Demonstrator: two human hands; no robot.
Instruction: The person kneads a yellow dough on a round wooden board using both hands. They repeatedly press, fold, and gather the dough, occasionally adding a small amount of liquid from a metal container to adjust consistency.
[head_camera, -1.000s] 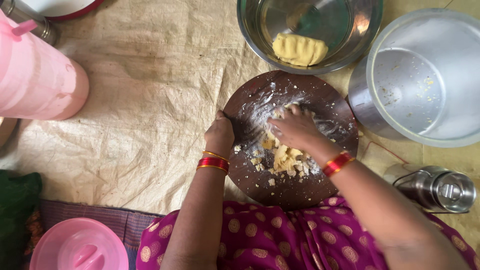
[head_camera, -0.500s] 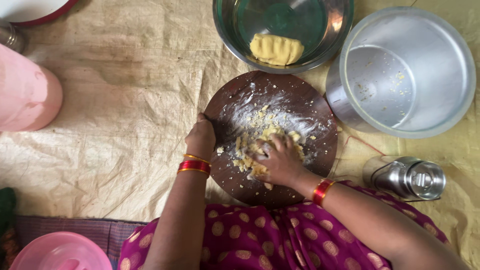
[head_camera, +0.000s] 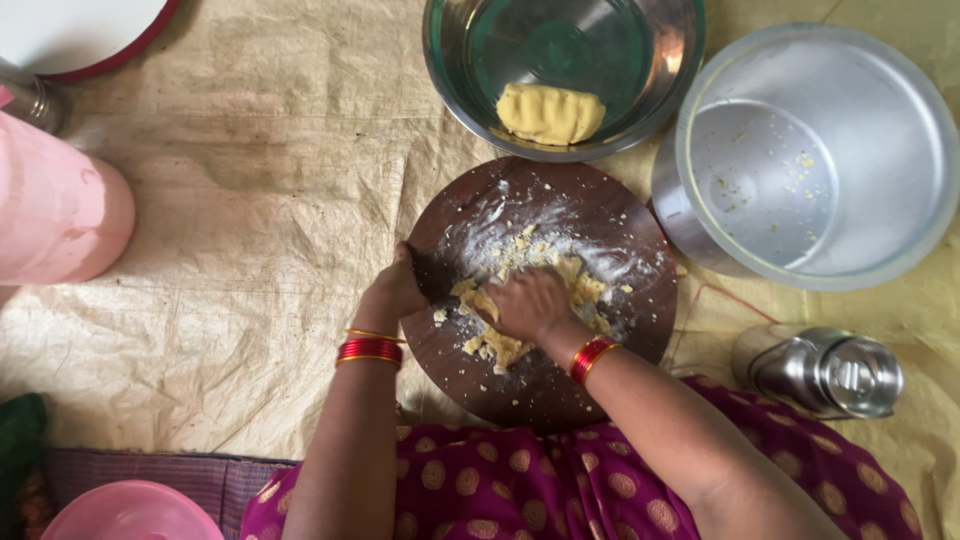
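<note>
At far left of the frame: pink container (head_camera: 55, 215) on the woven mat (head_camera: 230, 230). Centre: round dark board (head_camera: 545, 290), floured; left hand (head_camera: 395, 290) curled closed on its rim, steadying it; right hand (head_camera: 530, 303) pressed flat, fingers bent, onto crumbly yellow dough (head_camera: 500, 345), gripping nothing firmly. Upper centre: steel bowl (head_camera: 460, 70) with a shaped dough lump (head_camera: 550, 113). Right: large metal pot (head_camera: 815, 155); steel tumbler (head_camera: 820, 370) on its side. Risk: hard pressing likely scatters crumbs off the board's edge onto the mat.
</note>
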